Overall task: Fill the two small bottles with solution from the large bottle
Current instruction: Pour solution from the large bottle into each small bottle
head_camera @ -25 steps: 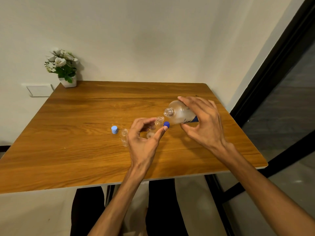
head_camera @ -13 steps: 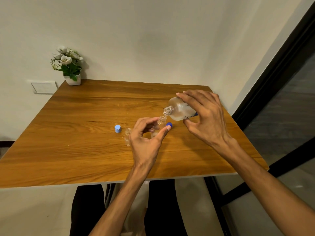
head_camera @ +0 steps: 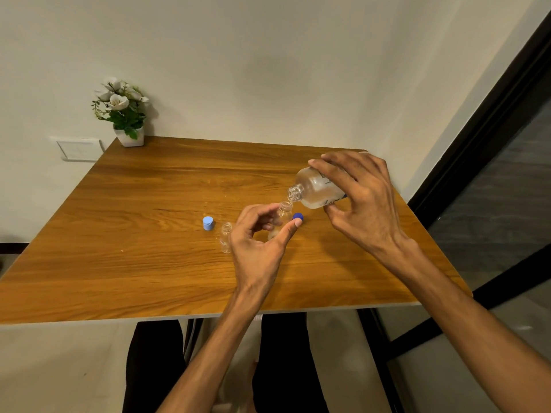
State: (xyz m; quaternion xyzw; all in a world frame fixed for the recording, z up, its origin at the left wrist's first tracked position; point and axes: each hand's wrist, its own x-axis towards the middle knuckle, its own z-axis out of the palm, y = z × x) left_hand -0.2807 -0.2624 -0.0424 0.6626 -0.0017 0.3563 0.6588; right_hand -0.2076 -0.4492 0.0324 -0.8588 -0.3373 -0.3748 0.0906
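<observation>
The large bottle (head_camera: 317,189) is tipped on its side above the right part of the table, its open neck pointing left and down, right over the mouth of a small bottle (head_camera: 282,214). The right hand (head_camera: 362,201) grips it from above, fingers curled over the top and thumb underneath. A label with some blue print shows on the bottle, too small to read.

The left hand (head_camera: 259,242) holds that small bottle upright on the table, fingers curled round its left side and thumb stretched along its right, the back of the hand toward the near edge. A dark blue cap (head_camera: 298,216) lies just beside the thumb tip.

The second small bottle (head_camera: 226,236) stands open just left of the left hand, and a light blue cap (head_camera: 207,223) sits a little farther left.

All this rests on a wooden table (head_camera: 134,234) pushed against a pale wall. A pot of white flowers (head_camera: 123,114) stands at the far left corner, with a white wall plate (head_camera: 79,149) beside it. A dark-framed glass door (head_camera: 492,174) runs along the right.
</observation>
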